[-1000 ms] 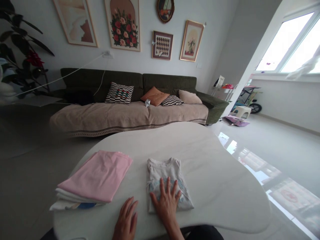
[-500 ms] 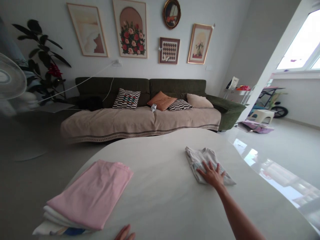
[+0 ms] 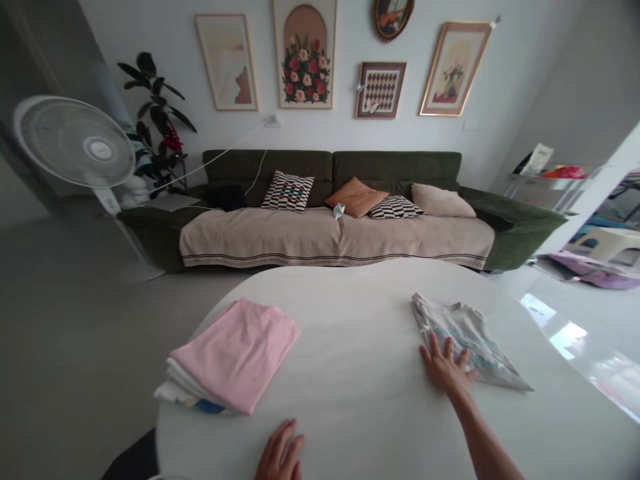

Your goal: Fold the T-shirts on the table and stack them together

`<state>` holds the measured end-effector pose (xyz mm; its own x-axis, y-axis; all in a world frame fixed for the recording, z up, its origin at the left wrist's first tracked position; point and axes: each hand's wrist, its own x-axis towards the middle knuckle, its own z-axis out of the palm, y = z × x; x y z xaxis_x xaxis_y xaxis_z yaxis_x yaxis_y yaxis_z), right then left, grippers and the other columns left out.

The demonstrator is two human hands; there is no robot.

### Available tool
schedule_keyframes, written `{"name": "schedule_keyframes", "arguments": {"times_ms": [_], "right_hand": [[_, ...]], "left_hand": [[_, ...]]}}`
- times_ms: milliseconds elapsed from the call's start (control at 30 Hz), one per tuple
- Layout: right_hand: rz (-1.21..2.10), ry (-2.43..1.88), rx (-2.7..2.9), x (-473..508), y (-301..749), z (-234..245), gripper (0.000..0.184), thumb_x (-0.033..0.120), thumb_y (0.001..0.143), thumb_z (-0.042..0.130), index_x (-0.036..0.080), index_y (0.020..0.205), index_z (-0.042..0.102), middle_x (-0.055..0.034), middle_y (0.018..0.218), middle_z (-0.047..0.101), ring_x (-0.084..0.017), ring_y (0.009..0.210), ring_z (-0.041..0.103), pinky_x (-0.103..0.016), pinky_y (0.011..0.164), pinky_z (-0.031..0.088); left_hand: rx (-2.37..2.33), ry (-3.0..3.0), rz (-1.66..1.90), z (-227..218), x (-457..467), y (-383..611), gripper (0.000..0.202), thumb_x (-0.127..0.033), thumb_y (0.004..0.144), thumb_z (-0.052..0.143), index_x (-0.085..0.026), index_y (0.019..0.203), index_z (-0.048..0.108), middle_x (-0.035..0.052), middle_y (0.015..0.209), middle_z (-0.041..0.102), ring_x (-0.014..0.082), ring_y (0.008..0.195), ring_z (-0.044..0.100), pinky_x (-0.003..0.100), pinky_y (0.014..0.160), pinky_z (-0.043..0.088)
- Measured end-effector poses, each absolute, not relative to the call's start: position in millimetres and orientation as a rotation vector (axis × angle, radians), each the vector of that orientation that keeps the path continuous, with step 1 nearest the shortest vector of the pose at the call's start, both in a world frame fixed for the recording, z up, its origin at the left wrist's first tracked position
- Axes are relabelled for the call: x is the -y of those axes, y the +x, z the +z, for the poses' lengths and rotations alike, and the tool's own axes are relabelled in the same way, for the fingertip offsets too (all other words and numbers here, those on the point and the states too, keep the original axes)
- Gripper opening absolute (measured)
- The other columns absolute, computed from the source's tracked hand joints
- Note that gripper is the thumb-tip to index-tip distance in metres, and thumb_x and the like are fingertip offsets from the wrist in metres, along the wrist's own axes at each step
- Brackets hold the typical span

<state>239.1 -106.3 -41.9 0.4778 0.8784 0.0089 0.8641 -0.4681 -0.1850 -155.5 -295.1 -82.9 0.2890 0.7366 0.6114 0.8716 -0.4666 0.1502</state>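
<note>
On the right of the white table (image 3: pixel 350 360) lies a folded light grey T-shirt (image 3: pixel 457 317) with a bluish print. My right hand (image 3: pixel 447 367) rests with spread fingers on the shirt's near edge. At the bottom of the view my left hand (image 3: pixel 281 453) is over the table's near part, fingers stretched out and holding nothing. Nearest to it, on the left, is a stack of folded cloths: a pink folded garment (image 3: pixel 240 353) on top, with white folded cloth (image 3: pixel 183 383) beneath and a bit of blue showing at the bottom.
Behind the table stands a green sofa (image 3: pixel 395 167) with a beige cover (image 3: pixel 260 233) and several cushions. A white standing fan (image 3: pixel 75 143) is at the left. The table's curved edge runs along the right, beside glossy floor (image 3: pixel 545 300).
The camera view has turned left, so things sit further right. My right hand has slid toward the shirt's near edge, uncovering more of the print. More of my left hand shows.
</note>
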Motion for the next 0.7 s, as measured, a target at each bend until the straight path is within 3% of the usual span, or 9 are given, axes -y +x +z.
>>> {"name": "schedule_keyframes", "arguments": {"times_ms": [100,200,267,367,467,567,700], "right_hand": [[0.193,-2.496,1.533,104,189,-20,0.065,0.052,0.083,0.025,0.016,0.137,0.023,-0.0184,0.144,0.009,-0.040,0.130,0.001,-0.064,0.092,0.013],[0.404,-2.044,1.974,113,96,0,0.059,0.033,0.083,0.033,0.002,0.133,0.028,-0.0256,0.140,0.017,-0.035,0.130,0.010,-0.057,0.096,0.018],[0.517,-1.778,2.200,120,28,7,0.052,0.028,0.080,0.039,0.007,0.129,0.038,-0.0174,0.135,0.035,-0.024,0.128,0.025,-0.040,0.101,0.025],[0.603,-1.573,2.312,120,-55,11,0.050,0.025,0.077,0.045,0.014,0.126,0.042,-0.0083,0.129,0.046,-0.017,0.122,0.037,-0.029,0.097,0.032],[0.618,-1.631,2.229,114,-99,15,0.051,0.022,0.076,0.046,0.009,0.125,0.039,-0.0127,0.123,0.050,-0.020,0.115,0.044,-0.030,0.088,0.039],[0.579,-1.793,2.082,112,-114,25,0.046,0.019,0.075,0.047,0.005,0.119,0.041,-0.0185,0.112,0.055,-0.024,0.105,0.051,-0.032,0.079,0.040],[0.504,-1.862,2.006,125,-117,51,0.031,0.012,0.076,0.041,0.010,0.106,0.048,-0.0145,0.094,0.061,-0.021,0.087,0.057,-0.029,0.069,0.040]], "left_hand": [[1.558,-2.355,-0.873,-71,303,-149,0.033,-0.017,0.073,0.046,-0.023,0.103,0.058,0.0078,0.112,0.058,0.0205,0.103,0.055,0.031,0.083,0.051],[1.667,-2.402,-0.855,-61,312,-144,0.038,-0.015,0.074,0.046,-0.021,0.110,0.053,0.0088,0.122,0.052,0.0218,0.112,0.049,0.035,0.088,0.049],[1.695,-2.415,-0.897,-58,317,-142,0.039,-0.014,0.075,0.045,-0.021,0.113,0.051,0.0095,0.124,0.050,0.0223,0.114,0.046,0.036,0.090,0.047],[1.714,-2.385,-1.008,-58,319,-139,0.038,-0.014,0.076,0.046,-0.020,0.113,0.051,0.0109,0.121,0.051,0.0239,0.115,0.045,0.039,0.090,0.047],[1.812,-2.365,-1.127,-55,321,-138,0.032,-0.023,0.078,0.051,-0.021,0.109,0.054,0.0109,0.118,0.053,0.0269,0.114,0.045,0.043,0.091,0.045],[1.887,-2.396,-1.194,-47,323,-138,0.027,-0.031,0.081,0.051,-0.023,0.107,0.055,0.0096,0.117,0.052,0.0239,0.107,0.050,0.042,0.088,0.045],[1.897,-2.415,-1.257,-39,327,-139,0.029,-0.035,0.086,0.046,-0.021,0.110,0.051,0.0073,0.117,0.050,0.0179,0.099,0.052,0.040,0.084,0.045]]}}
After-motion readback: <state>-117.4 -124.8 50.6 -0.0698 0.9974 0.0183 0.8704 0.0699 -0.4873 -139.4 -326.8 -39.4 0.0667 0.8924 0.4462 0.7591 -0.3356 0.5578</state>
